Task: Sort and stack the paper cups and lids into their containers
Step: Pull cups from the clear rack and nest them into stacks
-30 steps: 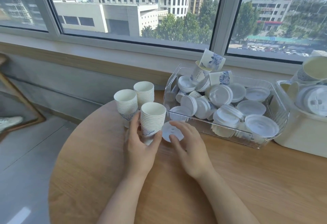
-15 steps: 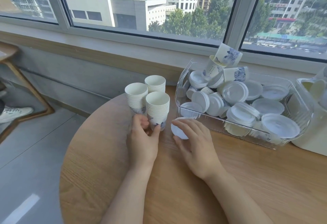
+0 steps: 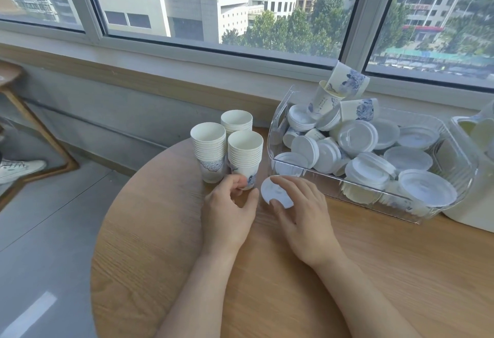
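Head view shows our two hands low on the round wooden surface (image 3: 149,230), close beside each other. Our left hand (image 3: 227,217) lies at the foot of the nearest cup stack (image 3: 244,157); its fingers curl toward the lowest cup and the fingertips seem to touch it, but the grip does not close around the cup. Our right hand (image 3: 304,220) rests on a single white lid (image 3: 275,194) that lies flat on the surface, the straight fingers over its far edge and the thumb on its near edge — we see no real pinch. Part of this lid is hidden under the fingers.

Two more cup stacks, one at the left (image 3: 208,150) and one behind (image 3: 236,122), stand touching the nearest stack. Just to the right is a clear plastic bin (image 3: 275,129), filled with loose lids and some patterned cups lying tilted; how many we cannot count, because they cover each other. A pale container (image 3: 470,204) beside the bin is cut off by the right edge of the picture.
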`<state>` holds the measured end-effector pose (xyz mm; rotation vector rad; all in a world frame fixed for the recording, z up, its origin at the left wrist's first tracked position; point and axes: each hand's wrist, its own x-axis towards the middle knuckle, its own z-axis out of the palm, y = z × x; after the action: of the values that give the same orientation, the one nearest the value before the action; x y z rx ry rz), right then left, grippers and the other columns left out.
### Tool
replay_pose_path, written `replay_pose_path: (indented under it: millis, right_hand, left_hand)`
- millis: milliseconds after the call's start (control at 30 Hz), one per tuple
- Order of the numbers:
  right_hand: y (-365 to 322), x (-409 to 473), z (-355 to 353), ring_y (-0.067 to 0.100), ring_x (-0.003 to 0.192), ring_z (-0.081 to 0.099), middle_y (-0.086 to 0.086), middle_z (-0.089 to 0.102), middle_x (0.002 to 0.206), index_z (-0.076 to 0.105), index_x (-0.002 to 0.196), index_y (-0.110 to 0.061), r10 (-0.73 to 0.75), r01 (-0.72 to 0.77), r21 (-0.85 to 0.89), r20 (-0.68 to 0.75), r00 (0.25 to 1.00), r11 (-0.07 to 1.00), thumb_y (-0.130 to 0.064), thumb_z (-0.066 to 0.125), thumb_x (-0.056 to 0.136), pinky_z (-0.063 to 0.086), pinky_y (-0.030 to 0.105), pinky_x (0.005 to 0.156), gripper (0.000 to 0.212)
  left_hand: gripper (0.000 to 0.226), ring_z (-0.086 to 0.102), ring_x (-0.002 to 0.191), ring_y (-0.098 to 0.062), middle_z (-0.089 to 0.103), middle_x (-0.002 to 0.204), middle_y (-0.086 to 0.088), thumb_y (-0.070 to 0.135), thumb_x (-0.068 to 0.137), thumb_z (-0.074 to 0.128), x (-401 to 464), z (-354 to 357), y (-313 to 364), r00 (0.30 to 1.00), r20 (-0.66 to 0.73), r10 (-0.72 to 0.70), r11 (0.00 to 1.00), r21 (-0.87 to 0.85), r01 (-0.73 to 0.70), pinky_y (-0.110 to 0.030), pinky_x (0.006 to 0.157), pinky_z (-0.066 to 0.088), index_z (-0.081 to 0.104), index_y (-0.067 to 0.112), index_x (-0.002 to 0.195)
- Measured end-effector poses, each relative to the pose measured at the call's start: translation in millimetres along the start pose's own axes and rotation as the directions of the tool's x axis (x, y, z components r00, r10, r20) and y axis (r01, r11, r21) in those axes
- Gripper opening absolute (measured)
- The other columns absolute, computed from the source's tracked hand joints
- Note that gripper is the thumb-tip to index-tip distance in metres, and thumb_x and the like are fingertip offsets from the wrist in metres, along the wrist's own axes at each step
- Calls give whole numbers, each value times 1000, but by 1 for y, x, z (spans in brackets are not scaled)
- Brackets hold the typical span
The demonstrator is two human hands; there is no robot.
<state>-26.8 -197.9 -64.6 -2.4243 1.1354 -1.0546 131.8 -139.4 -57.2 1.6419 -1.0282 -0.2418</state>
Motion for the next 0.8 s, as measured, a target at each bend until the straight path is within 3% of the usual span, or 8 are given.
replay_pose_path:
  millis: [167, 300, 433, 633, 800]
  right_hand:
    - [6, 0, -6, 11, 136, 47, -16, 56, 142, 56, 142, -34, 72, -72, 5, 12, 997, 997, -36, 61, 96, 38, 38, 115, 46]
    - [10, -3, -17, 9, 132, 49, -16, 58, 138, 56, 141, -36, 135, -135, 14, -7, 991, 991, -33, 64, 98, 40, 40, 113, 44]
    - [9, 2, -40, 5, 121, 57, -20, 60, 129, 60, 136, -32, 150, -140, 94, -111, 982, 986, -28, 64, 99, 49, 36, 102, 38]
    - [10, 23, -83, 6, 103, 61, -16, 62, 114, 63, 129, -27, 165, -133, 130, -288, 943, 983, -23, 66, 100, 49, 20, 82, 30]
    - [41, 75, -110, 4, 106, 60, -12, 62, 124, 63, 131, -25, 102, -109, 0, -351, 931, 994, -21, 67, 98, 54, 32, 88, 33]
  left_hand:
    - [30, 67, 103, -2, 72, 108, 15, 25, 87, 78, -5, 9, 6, 982, 33, 185, 981, 47, -187, -39, 91, 57, 69, 26, 116]
    - [40, 62, 115, -19, 65, 123, 6, 21, 89, 69, -5, 26, 13, 913, -11, 407, 910, 98, -404, -42, 97, 54, 65, 16, 128]
    - [41, 59, 125, -23, 63, 132, 0, 15, 90, 69, 3, 44, 21, 851, 7, 526, 842, 140, -521, -42, 107, 46, 65, 13, 131]
    - [45, 58, 125, -24, 63, 133, -2, 12, 90, 74, 21, 69, 40, 809, 85, 581, 799, 131, -587, -38, 107, 45, 64, 12, 134]
    - [48, 55, 127, -24, 62, 137, -2, 21, 93, 70, 46, 88, 52, 828, 112, 549, 822, 109, -560, -43, 109, 45, 60, 16, 139]
